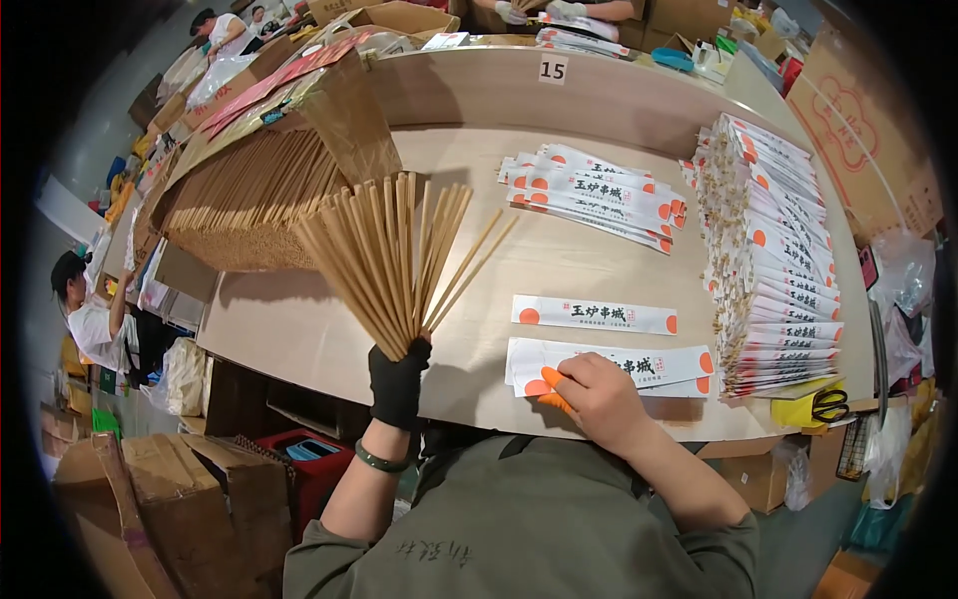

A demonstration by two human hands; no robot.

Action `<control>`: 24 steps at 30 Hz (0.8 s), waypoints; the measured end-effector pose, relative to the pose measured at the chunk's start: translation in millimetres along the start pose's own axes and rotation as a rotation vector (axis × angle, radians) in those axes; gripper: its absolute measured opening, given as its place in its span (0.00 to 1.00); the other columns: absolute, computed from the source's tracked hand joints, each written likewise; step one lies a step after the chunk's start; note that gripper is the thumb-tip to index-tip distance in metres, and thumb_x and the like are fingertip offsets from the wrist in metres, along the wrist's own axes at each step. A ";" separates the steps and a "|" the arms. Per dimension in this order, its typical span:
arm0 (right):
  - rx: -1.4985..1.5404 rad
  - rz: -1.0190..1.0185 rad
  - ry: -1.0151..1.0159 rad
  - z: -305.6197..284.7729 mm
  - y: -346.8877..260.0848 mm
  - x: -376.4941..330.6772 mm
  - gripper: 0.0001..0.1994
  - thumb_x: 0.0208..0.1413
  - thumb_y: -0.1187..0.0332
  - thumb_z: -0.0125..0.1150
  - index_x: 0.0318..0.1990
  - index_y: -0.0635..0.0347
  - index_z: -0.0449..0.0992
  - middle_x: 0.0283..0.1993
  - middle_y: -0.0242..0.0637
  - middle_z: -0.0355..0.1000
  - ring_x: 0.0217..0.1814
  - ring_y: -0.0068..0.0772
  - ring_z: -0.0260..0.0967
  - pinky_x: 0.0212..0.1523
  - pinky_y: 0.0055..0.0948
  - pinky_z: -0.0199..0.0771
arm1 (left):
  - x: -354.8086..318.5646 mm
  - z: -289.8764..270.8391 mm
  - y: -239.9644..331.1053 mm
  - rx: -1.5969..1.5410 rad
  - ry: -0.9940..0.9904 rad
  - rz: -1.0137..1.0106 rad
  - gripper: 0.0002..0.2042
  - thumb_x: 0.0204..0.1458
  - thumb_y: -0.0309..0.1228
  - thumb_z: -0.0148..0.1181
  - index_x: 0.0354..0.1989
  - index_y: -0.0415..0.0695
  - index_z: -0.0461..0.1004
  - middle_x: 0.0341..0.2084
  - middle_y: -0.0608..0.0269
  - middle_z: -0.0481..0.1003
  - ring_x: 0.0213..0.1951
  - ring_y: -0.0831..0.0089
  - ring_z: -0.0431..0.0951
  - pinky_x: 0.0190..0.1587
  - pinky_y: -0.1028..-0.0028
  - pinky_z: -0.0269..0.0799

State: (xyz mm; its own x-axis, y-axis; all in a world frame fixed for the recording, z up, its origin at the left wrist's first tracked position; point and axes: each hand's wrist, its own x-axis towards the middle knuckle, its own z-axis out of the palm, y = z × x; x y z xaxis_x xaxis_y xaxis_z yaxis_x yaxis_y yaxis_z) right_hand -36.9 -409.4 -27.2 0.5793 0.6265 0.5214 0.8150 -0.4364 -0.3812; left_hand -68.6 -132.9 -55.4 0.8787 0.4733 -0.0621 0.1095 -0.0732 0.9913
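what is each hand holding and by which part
Left hand, black-gloved: fan of pale wooden chopsticks, grip at their lower ends. Right hand holds nothing, pressing white paper sleeves.

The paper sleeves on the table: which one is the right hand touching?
The right hand presses the nearest sleeve stack, at the table's front edge; the single sleeve beyond lies untouched.

Bright, even overhead light; no glare on the table (559,100). Soft shadow under the fanned sticks (394,255) falls toward 7 o'clock. Strong fisheye: table edges bow, black vignette rings the frame from 12 through 12 o'clock. Centre sharp; rim at 9 and 3 o'clock smeared, dimmer.
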 end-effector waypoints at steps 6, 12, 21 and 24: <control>0.257 0.290 0.062 -3.8 10.2 10.7 0.09 0.47 0.72 0.68 0.27 0.64 0.72 0.26 0.35 0.65 0.26 0.32 0.65 0.26 0.28 0.65 | -11.5 -24.2 7.1 0.166 -0.013 0.008 0.07 0.49 0.33 0.60 0.29 0.42 0.76 0.19 0.70 0.71 0.22 0.82 0.70 0.24 0.81 0.62; 0.650 0.681 0.049 -26.8 17.6 28.3 0.07 0.49 0.75 0.68 0.28 0.65 0.74 0.29 0.28 0.63 0.26 0.14 0.61 0.26 0.18 0.61 | -19.4 -44.6 25.9 0.391 -0.096 0.143 0.11 0.45 0.28 0.65 0.37 0.37 0.77 0.29 0.61 0.79 0.33 0.73 0.78 0.37 0.71 0.73; 0.186 0.163 0.015 -28.5 18.4 27.1 0.09 0.46 0.69 0.68 0.33 0.63 0.78 0.27 0.34 0.67 0.28 0.30 0.66 0.29 0.28 0.67 | -5.2 -50.4 50.9 0.599 -0.256 0.307 0.11 0.46 0.29 0.65 0.36 0.36 0.77 0.30 0.60 0.80 0.34 0.71 0.80 0.38 0.71 0.74; 0.037 -0.061 0.012 -0.2 -10.3 49.3 0.13 0.43 0.67 0.68 0.37 0.61 0.78 0.29 0.35 0.69 0.32 0.34 0.67 0.32 0.31 0.68 | -18.9 14.8 52.9 0.022 -0.332 0.069 0.11 0.49 0.32 0.64 0.37 0.38 0.78 0.32 0.60 0.79 0.35 0.75 0.78 0.39 0.74 0.73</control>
State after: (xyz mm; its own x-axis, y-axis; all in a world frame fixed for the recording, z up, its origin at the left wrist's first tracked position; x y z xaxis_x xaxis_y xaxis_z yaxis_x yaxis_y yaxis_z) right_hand -16.7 -374.1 2.5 0.5288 0.6431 0.5539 0.8480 -0.3732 -0.3763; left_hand -72.5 -158.7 -3.5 0.9873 0.1555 -0.0332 0.0515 -0.1152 0.9920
